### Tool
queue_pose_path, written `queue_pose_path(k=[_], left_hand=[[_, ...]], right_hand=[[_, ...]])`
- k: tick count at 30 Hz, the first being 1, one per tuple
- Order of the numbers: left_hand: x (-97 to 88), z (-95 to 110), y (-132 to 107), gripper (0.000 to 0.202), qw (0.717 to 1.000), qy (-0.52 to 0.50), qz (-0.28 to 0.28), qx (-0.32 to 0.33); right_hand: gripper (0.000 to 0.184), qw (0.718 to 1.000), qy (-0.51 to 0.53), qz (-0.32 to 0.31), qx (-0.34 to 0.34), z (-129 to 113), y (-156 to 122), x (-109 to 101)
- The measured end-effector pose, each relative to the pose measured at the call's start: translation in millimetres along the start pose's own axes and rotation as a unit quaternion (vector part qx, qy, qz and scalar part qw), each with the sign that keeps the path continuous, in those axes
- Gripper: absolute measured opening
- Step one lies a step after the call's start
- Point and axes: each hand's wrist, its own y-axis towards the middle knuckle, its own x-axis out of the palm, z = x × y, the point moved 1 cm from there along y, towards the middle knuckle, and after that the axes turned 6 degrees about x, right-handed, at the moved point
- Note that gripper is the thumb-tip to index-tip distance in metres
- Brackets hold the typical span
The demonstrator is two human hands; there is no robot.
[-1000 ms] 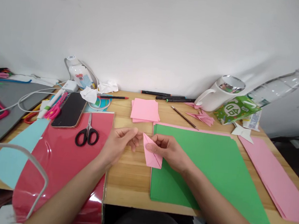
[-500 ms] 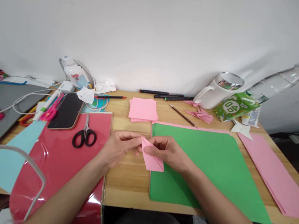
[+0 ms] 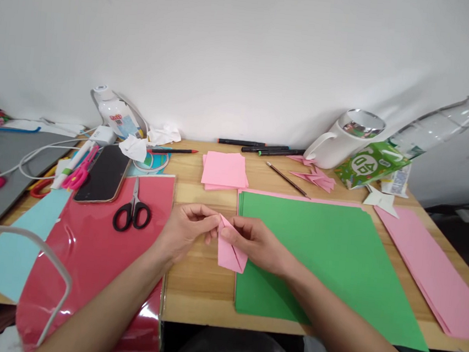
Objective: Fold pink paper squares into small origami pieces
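Observation:
A small folded piece of pink paper [image 3: 229, 257] is held up between both hands over the table, its point upward and its wider end down. My left hand [image 3: 190, 227] pinches the top tip between thumb and forefinger. My right hand [image 3: 255, 241] grips the paper's right side, the thumb lying across its front face by a lengthwise crease. The other fingers of my right hand are partly hidden behind the paper. Beyond the hands lies a stack of pink square sheets [image 3: 225, 169]. Green sheets [image 3: 313, 255] lie under my right forearm.
Black-handled scissors [image 3: 133, 210] lie on a red plastic-covered packet [image 3: 98, 257], near a phone [image 3: 104, 174]. Markers [image 3: 265, 150], a pencil [image 3: 287, 179], folded pink paper pieces [image 3: 315, 178], a white mug [image 3: 346, 139] and a bottle [image 3: 438, 126] stand or lie along the wall. Pink strips [image 3: 432, 272] lie right.
The folded pink paper has turned slightly, its lower end swinging left, and its crease shows as a darker gap. Both hands keep their pinch, having shifted slightly left.

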Motion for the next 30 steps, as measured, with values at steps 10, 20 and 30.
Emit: queue_pose_path(k=[10,20,30], left_hand=[[-0.4,4.8,-0.5,0.03,0.995,-0.047,-0.074,-0.052],[0.7,6.5,-1.9,0.024,0.994,-0.06,-0.089,-0.017],[-1.8,-0.3,-1.8,0.02,0.997,-0.031,-0.068,0.006]], right_hand=[[0.042,0.988,0.141,-0.019,0.061,-1.4,-0.4,1.2],[0.039,0.988,0.144,-0.028,0.057,-2.8,-3.0,-2.6],[0.044,0.999,0.033,-0.016,-0.003,-2.9,-2.6,-4.4]])
